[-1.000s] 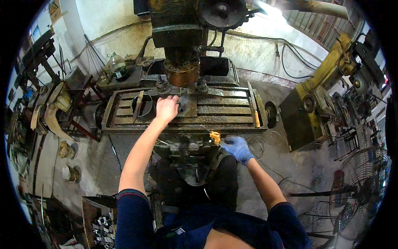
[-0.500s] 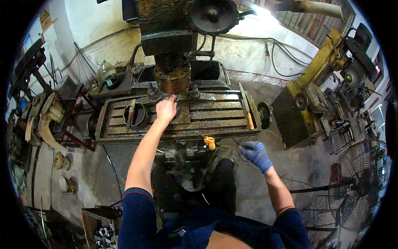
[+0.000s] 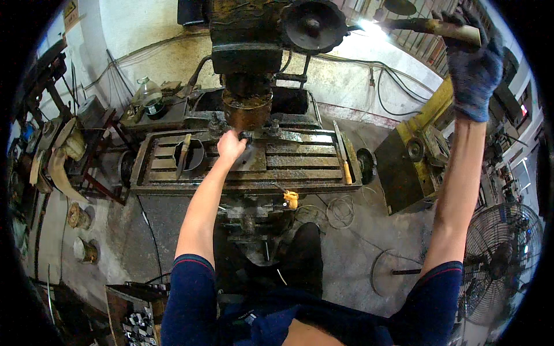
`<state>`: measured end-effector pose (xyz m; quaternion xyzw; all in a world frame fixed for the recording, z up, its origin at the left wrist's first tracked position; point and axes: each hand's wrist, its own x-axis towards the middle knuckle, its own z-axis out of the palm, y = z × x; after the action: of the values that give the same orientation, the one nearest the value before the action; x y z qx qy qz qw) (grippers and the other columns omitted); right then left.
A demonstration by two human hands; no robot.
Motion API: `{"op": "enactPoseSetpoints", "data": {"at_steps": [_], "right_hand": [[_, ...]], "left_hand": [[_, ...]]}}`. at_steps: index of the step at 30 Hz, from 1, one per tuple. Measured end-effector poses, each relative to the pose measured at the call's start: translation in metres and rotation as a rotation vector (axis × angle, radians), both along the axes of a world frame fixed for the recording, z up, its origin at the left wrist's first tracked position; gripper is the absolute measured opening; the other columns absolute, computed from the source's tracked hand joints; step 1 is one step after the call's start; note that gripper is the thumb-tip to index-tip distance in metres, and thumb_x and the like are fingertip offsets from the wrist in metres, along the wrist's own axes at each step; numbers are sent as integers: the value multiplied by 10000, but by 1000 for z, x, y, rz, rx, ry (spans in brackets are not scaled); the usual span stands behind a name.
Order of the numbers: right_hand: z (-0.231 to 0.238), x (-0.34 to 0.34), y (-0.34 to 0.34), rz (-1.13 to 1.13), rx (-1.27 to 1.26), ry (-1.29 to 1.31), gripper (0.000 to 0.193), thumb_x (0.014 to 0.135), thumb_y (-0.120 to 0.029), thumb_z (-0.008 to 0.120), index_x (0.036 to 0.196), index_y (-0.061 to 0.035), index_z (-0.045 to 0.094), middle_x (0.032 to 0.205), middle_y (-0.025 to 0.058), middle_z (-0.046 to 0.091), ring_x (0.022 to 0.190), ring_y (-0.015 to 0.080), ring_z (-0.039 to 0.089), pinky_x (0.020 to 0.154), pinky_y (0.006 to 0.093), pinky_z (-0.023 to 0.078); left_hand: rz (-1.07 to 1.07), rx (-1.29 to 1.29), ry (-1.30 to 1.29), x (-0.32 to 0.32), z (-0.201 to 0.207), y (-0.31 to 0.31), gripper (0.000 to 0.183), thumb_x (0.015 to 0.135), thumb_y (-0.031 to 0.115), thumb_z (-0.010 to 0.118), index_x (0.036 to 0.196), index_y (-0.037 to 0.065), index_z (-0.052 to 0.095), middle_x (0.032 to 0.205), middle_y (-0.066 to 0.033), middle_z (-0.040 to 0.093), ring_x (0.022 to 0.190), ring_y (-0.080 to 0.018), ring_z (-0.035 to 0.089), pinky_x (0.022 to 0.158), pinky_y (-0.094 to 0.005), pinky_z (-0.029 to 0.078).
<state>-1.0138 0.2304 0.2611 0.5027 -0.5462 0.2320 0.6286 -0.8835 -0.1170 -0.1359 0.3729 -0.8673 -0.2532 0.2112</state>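
My bare left hand is closed at the milling machine's table, just below the round cutter head. Its thumb and fingers pinch a small dark metal piece, which they partly hide. High at the right, my right hand in a blue-grey knitted glove is wrapped round the pale end of a long lever. That lever runs from the dark round hub on the machine's head. The slotted table carries a round black pot with a brush across it.
A file with a wooden handle lies along the table's right end. A yellow air gun hangs at the front edge. A big fan stands at lower right, and a crate of metal pieces at lower left.
My right hand has risen from beside the table's front to the lever's end and closed on it. My left hand has shifted slightly down, and the dark metal piece now shows beside its fingers.
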Motion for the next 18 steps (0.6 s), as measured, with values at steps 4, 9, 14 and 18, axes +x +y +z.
{"op": "enactPoseSetpoints", "data": {"at_steps": [4, 9, 14, 18], "right_hand": [[-47, 1, 12, 1349, 8, -864, 382, 877, -327, 490, 1102, -25, 554, 1107, 132, 567, 1092, 355, 493, 975, 453, 346], [-114, 37, 23, 1012, -76, -800, 454, 876, -433, 471, 909, 10, 567, 876, 124, 574, 895, 251, 550, 941, 454, 351], [-172, 44, 22, 901, -176, -806, 482, 879, -470, 450, 792, -2, 526, 831, 141, 575, 950, 303, 540, 911, 439, 346], [-161, 44, 22, 769, -171, -736, 445, 895, -424, 436, 763, -7, 517, 823, 162, 588, 890, 271, 568, 854, 387, 396]], "left_hand": [[29, -62, 20, 1, -10, -5, 344, 694, 293, 675, 921, 35, 650, 857, -194, 638, 846, -334, 612, 737, -417, 492], [66, -90, 17, 1, -4, 4, 347, 673, 308, 702, 795, -8, 630, 814, -192, 636, 819, -336, 617, 715, -418, 495], [75, -90, 44, -3, -3, 5, 334, 658, 298, 726, 730, -13, 628, 802, -191, 638, 799, -344, 620, 694, -420, 500], [45, -20, -69, -4, -3, -1, 330, 667, 296, 720, 740, -14, 636, 813, -192, 640, 808, -345, 621, 696, -423, 503]]}}
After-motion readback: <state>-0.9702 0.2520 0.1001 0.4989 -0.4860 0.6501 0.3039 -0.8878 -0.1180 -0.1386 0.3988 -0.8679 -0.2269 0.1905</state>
